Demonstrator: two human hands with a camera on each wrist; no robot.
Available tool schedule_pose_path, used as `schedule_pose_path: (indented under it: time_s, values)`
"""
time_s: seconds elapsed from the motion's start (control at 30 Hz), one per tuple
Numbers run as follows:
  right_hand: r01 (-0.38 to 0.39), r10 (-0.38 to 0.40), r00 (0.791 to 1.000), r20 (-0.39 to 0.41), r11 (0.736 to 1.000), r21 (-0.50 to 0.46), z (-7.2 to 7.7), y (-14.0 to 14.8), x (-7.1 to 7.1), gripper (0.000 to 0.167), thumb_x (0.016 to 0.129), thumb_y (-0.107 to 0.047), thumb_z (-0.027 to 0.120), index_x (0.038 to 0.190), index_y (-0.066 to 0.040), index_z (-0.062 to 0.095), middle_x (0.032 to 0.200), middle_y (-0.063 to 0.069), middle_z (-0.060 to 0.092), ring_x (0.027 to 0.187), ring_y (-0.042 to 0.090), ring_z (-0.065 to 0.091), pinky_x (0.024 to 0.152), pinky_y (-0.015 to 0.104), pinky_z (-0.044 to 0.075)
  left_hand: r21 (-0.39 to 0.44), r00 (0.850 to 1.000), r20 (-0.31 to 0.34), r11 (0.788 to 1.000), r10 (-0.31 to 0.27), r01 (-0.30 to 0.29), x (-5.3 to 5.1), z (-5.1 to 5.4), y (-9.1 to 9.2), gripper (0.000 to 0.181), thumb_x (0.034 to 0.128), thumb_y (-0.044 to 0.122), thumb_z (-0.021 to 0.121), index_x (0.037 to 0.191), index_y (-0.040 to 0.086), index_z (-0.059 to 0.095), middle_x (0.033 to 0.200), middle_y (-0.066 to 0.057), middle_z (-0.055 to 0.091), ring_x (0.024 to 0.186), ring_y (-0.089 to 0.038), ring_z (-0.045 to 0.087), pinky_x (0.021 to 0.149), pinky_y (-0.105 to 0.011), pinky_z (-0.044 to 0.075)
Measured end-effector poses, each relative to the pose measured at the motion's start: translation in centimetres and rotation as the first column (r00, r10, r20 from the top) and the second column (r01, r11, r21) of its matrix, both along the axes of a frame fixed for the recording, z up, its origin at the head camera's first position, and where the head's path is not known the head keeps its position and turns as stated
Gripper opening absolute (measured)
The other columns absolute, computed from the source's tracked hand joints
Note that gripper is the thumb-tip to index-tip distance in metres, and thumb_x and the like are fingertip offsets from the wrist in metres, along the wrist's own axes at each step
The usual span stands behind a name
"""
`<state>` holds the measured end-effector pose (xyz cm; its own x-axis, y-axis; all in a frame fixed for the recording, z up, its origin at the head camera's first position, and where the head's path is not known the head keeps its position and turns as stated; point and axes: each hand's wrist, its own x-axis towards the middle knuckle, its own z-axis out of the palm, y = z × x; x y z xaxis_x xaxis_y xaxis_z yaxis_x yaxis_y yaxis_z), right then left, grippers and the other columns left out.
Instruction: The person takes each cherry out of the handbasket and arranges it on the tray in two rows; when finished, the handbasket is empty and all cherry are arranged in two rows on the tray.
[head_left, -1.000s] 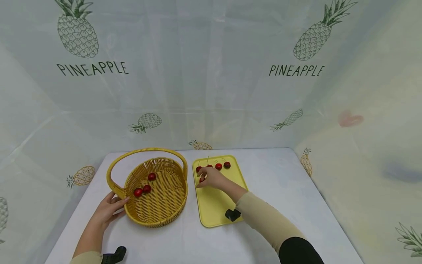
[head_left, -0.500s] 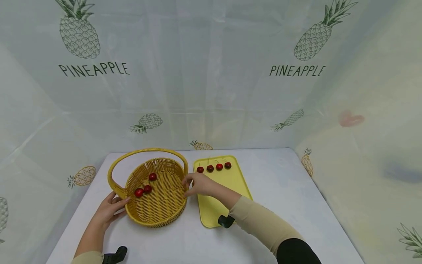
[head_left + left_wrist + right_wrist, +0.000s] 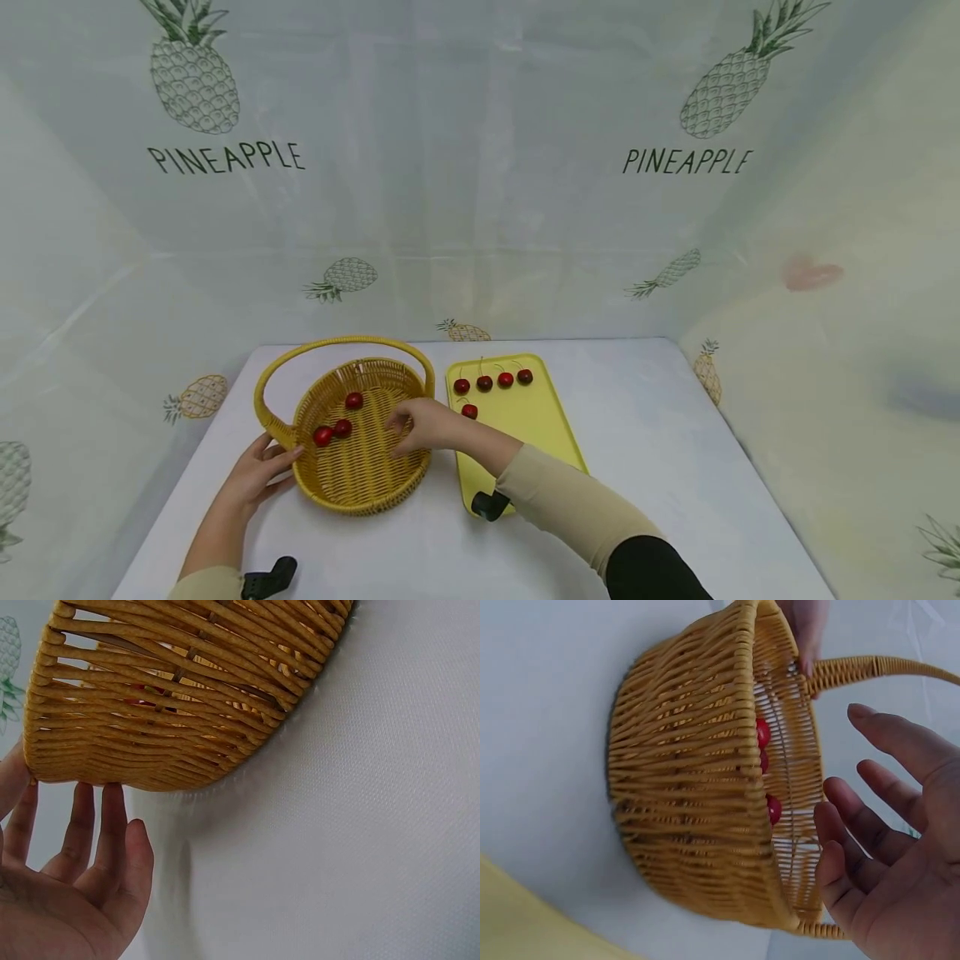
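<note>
My left hand [image 3: 255,479] grips the rim of the yellow wicker basket [image 3: 367,471] at its left, beside the handle's base. In the left wrist view, fingertips [image 3: 112,796] touch the basket's outer wall. Three red cherries [image 3: 354,401] lie inside, toward the left. Over the basket's right part hovers my right hand [image 3: 431,425]; the right wrist view shows its fingers [image 3: 870,825] spread and loosely bent, holding nothing. On the yellow tray [image 3: 517,442], several cherries [image 3: 506,379] with stems form a row along the far end, and one cherry [image 3: 469,411] sits below the row's left end.
A white-covered table [image 3: 637,467] carries the basket and tray side by side. The basket's tall arched handle [image 3: 345,340] stands up over its far side. Behind hangs a pale curtain [image 3: 465,208] printed with pineapples.
My right hand has left the cherry at the tray's left side and moved left over the basket. That cherry now lies uncovered on the tray. The left hand keeps its place at the rim.
</note>
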<state>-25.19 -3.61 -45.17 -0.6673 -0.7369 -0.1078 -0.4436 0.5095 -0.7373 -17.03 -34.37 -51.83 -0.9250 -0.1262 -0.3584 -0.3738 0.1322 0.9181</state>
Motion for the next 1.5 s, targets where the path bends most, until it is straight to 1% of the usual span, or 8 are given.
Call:
schedule_pose_path:
  time_s: [0.23, 0.43, 0.53, 0.67, 0.87, 1.03, 1.3, 1.5]
  values:
    - [-0.023, 0.024, 1.0, 0.013, 1.0, -0.012, -0.1, -2.4, -0.8, 0.032, 0.081, -0.016, 0.082, 0.109, -0.012, 0.068, 0.09, -0.005, 0.063, 0.079, 0.005, 0.054, 0.067, 0.019, 0.047, -0.002, 1.0, 0.001, 1.0, 0.006, -0.006, 0.1, 0.0, -0.1, 0.087, 0.0937, 0.026, 0.068, 0.157, 0.009, 0.01, 0.146, -0.031, 0.032, 0.098, -0.011, 0.06, 0.086, -0.038, 0.055]
    - [-0.006, 0.008, 0.997, 0.073, 1.0, -0.02, -0.2, -4.3, -1.6, 0.035, 0.081, -0.013, 0.081, 0.113, -0.011, 0.069, 0.094, -0.003, 0.063, 0.082, 0.006, 0.054, 0.069, 0.019, 0.048, -0.009, 1.0, 0.0, 1.0, 0.009, -0.009, 0.1, 0.0, -0.2, 0.088, 0.0937, 0.027, 0.068, 0.157, 0.008, 0.01, 0.147, -0.032, 0.031, 0.098, -0.012, 0.061, 0.086, -0.038, 0.055]
    - [-0.009, 0.009, 0.997, 0.072, 1.0, 0.007, -0.4, -5.0, -2.0, 0.033, 0.081, -0.013, 0.081, 0.112, -0.013, 0.07, 0.096, -0.002, 0.064, 0.082, 0.006, 0.055, 0.069, 0.02, 0.048, -0.013, 1.0, -0.001, 1.0, 0.007, -0.007, 0.1, 0.1, -0.1, 0.087, 0.0943, 0.026, 0.067, 0.156, 0.008, 0.01, 0.147, -0.032, 0.031, 0.1, -0.013, 0.06, 0.087, -0.039, 0.054]
    - [-0.025, 0.021, 0.998, 0.053, 0.998, 0.061, -0.6, -6.0, -2.6, 0.035, 0.082, -0.013, 0.08, 0.115, -0.012, 0.069, 0.1, 0.0, 0.065, 0.084, 0.007, 0.055, 0.07, 0.02, 0.048, -0.009, 1.0, 0.004, 1.0, 0.016, -0.016, 0.0, 0.0, 0.0, 0.085, 0.0942, 0.026, 0.067, 0.156, 0.009, 0.011, 0.147, -0.031, 0.033, 0.102, -0.015, 0.061, 0.088, -0.039, 0.054]
    - [-0.056, 0.051, 0.998, 0.036, 0.991, 0.124, -0.9, -7.5, -3.0, 0.036, 0.082, -0.012, 0.079, 0.116, -0.013, 0.069, 0.109, -0.001, 0.063, 0.093, 0.005, 0.055, 0.078, 0.019, 0.047, -0.003, 1.0, 0.004, 1.0, 0.015, -0.015, -0.1, 0.0, 0.0, 0.086, 0.0948, 0.026, 0.066, 0.157, 0.008, 0.009, 0.147, -0.031, 0.032, 0.103, -0.017, 0.06, 0.088, -0.041, 0.054]
    - [-0.074, 0.067, 0.997, 0.047, 0.984, 0.163, -1.0, -8.6, -3.3, 0.037, 0.082, -0.012, 0.08, 0.117, -0.015, 0.069, 0.106, -0.003, 0.063, 0.091, 0.006, 0.055, 0.077, 0.02, 0.047, 0.003, 1.0, -0.005, 1.0, 0.019, -0.019, -0.1, -0.1, 0.2, 0.082, 0.0954, 0.024, 0.065, 0.156, 0.008, 0.012, 0.145, -0.03, 0.035, 0.102, -0.017, 0.061, 0.088, -0.041, 0.054]
    - [-0.066, 0.053, 0.995, 0.085, 0.985, 0.159, -2.2, -10.0, -3.7, 0.041, 0.082, -0.01, 0.08, 0.121, -0.013, 0.068, 0.112, 0.0, 0.063, 0.096, 0.008, 0.056, 0.08, 0.02, 0.048, 0.002, 1.0, -0.005, 1.0, 0.028, -0.028, 0.0, -0.1, 0.2, 0.083, 0.095, 0.024, 0.066, 0.156, 0.008, 0.013, 0.145, -0.031, 0.035, 0.104, -0.018, 0.061, 0.088, -0.043, 0.053]
    - [-0.047, 0.036, 0.997, 0.061, 0.981, 0.19, -3.1, -10.7, -3.9, 0.046, 0.081, -0.013, 0.081, 0.125, -0.015, 0.066, 0.116, -0.001, 0.064, 0.1, 0.007, 0.057, 0.083, 0.019, 0.047, 0.019, 0.999, -0.009, 0.999, 0.031, -0.03, 0.0, -0.2, 0.2, 0.081, 0.0949, 0.023, 0.066, 0.156, 0.008, 0.015, 0.146, -0.031, 0.034, 0.105, -0.019, 0.06, 0.089, -0.043, 0.053]
